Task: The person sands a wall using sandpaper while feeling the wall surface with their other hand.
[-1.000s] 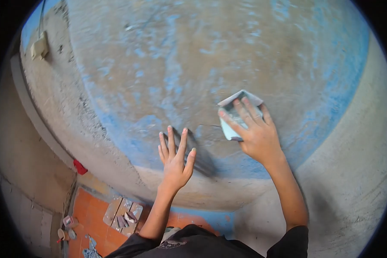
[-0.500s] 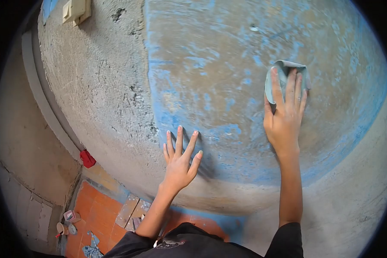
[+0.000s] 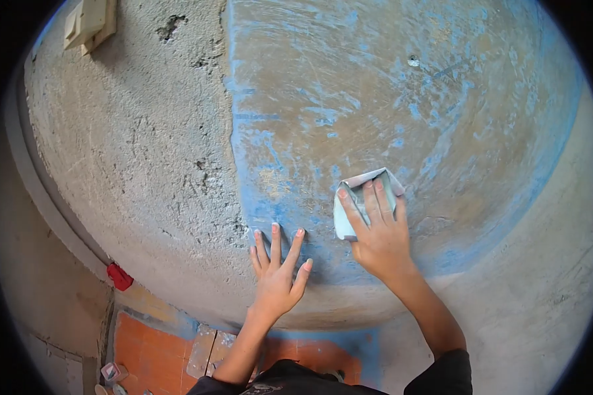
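My right hand (image 3: 382, 237) presses a folded, pale grey-green sheet of sandpaper (image 3: 346, 220) against the wall (image 3: 375, 145). Its fingers lie over the sheet, whose upper edge bends up and away from the surface. The sheet's far side is hidden. To the left, my left hand (image 3: 278, 280) rests with fingers spread on the lower part of the blue-streaked patch, holding nothing. Scraped blue paint and brownish plaster show across this smooth area. A small pale hole (image 3: 413, 60) sits above my right hand.
Rough grey plaster (image 3: 132, 131) borders the patch on the left, with a cream switch box (image 3: 89, 25) at top. A red object (image 3: 119, 276) lies by the wall's lower left edge. Below are orange floor tiles (image 3: 151, 352), loose tile pieces (image 3: 207, 349) and a small container (image 3: 114, 372).
My right hand has slid down and left across the wall with the sandpaper, closer to my left hand. My left hand stays spread on the wall. The camera view has shifted somewhat.
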`<state>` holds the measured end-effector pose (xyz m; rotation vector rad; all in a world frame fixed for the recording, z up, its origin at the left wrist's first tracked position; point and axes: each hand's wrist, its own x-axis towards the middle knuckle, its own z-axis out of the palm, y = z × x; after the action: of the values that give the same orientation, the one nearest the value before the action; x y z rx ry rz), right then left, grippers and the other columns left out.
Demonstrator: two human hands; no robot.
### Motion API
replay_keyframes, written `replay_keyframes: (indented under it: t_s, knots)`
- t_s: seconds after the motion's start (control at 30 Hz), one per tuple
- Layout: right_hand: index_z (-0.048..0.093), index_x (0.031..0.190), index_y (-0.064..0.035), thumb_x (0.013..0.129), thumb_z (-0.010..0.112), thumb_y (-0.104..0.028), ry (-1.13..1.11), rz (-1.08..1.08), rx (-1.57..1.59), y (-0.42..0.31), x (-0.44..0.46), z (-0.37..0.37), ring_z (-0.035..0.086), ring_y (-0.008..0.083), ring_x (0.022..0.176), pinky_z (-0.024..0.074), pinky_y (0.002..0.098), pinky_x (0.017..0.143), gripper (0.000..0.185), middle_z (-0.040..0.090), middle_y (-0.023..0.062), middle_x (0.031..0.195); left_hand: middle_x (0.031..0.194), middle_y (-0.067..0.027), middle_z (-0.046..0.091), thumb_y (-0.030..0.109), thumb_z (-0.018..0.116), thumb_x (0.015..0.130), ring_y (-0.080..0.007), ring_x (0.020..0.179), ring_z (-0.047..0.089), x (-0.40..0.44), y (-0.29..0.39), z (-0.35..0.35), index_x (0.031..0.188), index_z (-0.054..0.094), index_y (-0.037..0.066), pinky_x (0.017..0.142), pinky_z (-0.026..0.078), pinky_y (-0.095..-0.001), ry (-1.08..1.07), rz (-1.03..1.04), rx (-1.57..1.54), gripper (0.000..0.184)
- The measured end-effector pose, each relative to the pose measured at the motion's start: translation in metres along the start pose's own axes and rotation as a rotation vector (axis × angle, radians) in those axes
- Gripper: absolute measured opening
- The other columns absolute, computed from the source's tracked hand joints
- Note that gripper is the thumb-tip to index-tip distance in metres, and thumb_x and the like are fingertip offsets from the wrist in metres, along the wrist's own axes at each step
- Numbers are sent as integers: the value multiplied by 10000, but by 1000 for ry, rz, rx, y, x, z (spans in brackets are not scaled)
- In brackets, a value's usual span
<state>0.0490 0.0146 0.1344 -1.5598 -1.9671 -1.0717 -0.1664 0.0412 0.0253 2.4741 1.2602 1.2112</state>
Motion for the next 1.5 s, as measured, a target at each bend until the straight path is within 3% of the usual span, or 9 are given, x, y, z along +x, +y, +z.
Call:
replay_keyframes:
  t_s: [0.2,0.33,0.43,0.67,0.9,1.03,1.23,1.37,1.5]
  knots:
    - [361,1520,-155,739,713,-217,329,260,41,-2,27,-3,295,375,1441,233,590,1138,858,344,182,1548,1623,-241,32,356,535,980,-540,1450,-58,-1,-3,7,1517,379,166,1106,42,-683,8,15,-24,591]
    - [364,1510,-101,749,722,-232,84,-103,115,-32,19,13,339,325,1426,268,564,1123,851,359,134,1552,1620,-240,57,356,537,977,-553,1444,-36,-1,-4,4,1514,388,180,1107,35,-683,-9,11,-44,584]
    - [390,1497,-104,758,716,-259,240,180,-37,-15,38,-16,393,300,1392,276,547,1117,823,382,114,1543,1618,-237,83,356,536,976,-564,1439,-16,-3,-7,1,1510,398,197,1108,31,-684,-17,22,-78,574]
    - [423,1474,-85,782,677,-228,186,181,-69,-21,38,-15,379,284,1409,260,536,1129,751,385,118,1544,1629,-219,46,351,538,979,-553,1444,-47,-6,-10,-2,1508,399,188,1106,53,-687,-65,19,-79,571]
    - [402,1480,-53,774,661,-166,83,-100,94,-48,20,12,337,326,1431,255,548,1133,760,366,145,1550,1611,-256,85,370,526,976,-583,1430,-15,-6,-2,-3,1518,379,207,1101,35,-694,-46,6,-140,585]
    - [444,1472,-136,791,649,-187,324,303,58,-29,49,-16,361,307,1417,269,538,1127,713,361,106,1559,1615,-248,80,356,542,970,-579,1432,-16,-7,-3,-3,1516,383,200,1100,42,-696,-27,11,-168,590]
    - [401,1503,-192,843,617,-159,-57,-106,127,-45,16,8,318,339,1438,234,607,1121,695,323,162,1567,1618,-247,66,346,549,970,-569,1437,-23,-11,-7,3,1514,383,165,1104,60,-683,-26,32,-150,597]
    - [429,1489,-241,832,645,-190,461,349,119,-13,26,12,352,326,1420,249,581,1127,693,385,112,1543,1610,-275,49,341,543,981,-556,1442,-57,-9,-2,-4,1517,370,129,1125,45,-646,-70,15,-130,601]
    - [408,1498,-191,916,581,-167,-59,-27,177,-33,-13,17,305,393,1432,230,610,1123,608,318,170,1566,1615,-254,64,329,563,961,-568,1437,-18,-10,-2,4,1518,373,164,1096,69,-695,-6,25,-173,612]
